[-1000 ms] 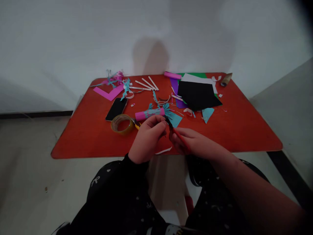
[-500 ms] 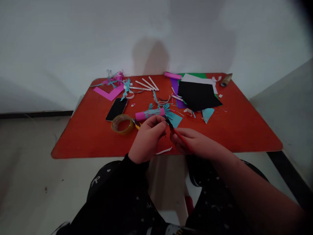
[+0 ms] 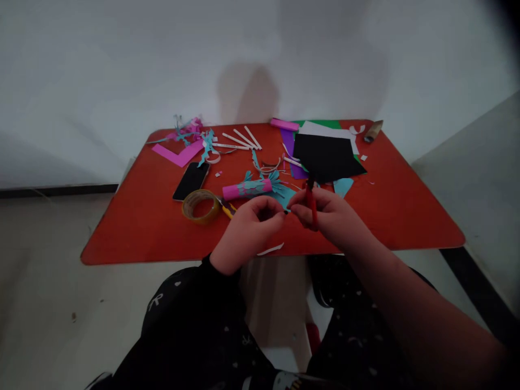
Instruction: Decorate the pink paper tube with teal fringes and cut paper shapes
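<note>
My left hand is pinched closed over the front of the red table, with a tiny black piece at its fingertips, perhaps paper. Red-handled scissors are in my right hand, their dark blades pointing up and away from the left hand. The right thumb and forefinger come close to the black piece; whether they touch it I cannot tell. Just beyond the hands lies a pink paper tube wrapped in fringed blue paper. A blue paper sheet is partly hidden behind my fingers.
On the table a tape roll, a yellow-handled cutter and a phone sit at left. White sticks and paper scraps lie behind. Black paper tops coloured sheets; a cardboard tube stands back right.
The scissors have turned from pointing at my left fingertips to pointing upward, away from them. My right hand has risen and its fingertips have come near the left ones, where a black piece now shows.
</note>
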The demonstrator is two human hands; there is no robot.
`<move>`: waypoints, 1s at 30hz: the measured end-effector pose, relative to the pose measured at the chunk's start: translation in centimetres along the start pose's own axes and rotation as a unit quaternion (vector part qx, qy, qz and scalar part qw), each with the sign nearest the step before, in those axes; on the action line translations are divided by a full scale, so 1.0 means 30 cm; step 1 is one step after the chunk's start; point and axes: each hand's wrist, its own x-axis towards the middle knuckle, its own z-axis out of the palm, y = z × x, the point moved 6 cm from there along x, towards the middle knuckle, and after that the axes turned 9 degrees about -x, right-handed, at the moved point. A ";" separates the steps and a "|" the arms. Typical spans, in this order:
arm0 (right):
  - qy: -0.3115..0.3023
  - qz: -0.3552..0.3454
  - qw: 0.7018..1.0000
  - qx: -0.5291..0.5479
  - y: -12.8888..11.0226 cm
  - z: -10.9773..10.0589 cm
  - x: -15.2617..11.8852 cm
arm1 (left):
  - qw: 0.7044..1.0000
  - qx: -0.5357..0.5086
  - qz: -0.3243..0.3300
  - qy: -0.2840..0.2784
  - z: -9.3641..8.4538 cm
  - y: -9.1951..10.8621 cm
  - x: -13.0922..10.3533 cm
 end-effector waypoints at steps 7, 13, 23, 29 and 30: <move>-0.033 -0.054 0.990 -0.126 -0.019 -0.021 -0.003 | 0.995 0.090 0.024 -0.030 0.025 0.001 -0.003; -0.045 -0.069 0.982 -0.169 -0.027 -0.020 -0.013 | 0.992 0.118 0.037 -0.027 0.021 -0.002 0.001; 0.045 0.012 0.981 0.187 0.038 0.032 0.011 | 0.995 -0.068 0.053 0.059 0.032 -0.003 0.006; 0.054 0.025 0.970 0.236 0.040 0.056 0.003 | 0.992 -0.087 0.052 0.074 0.037 -0.008 0.007; 0.050 0.022 0.974 0.222 0.035 0.052 0.003 | 0.992 -0.092 0.045 0.070 0.036 -0.010 0.009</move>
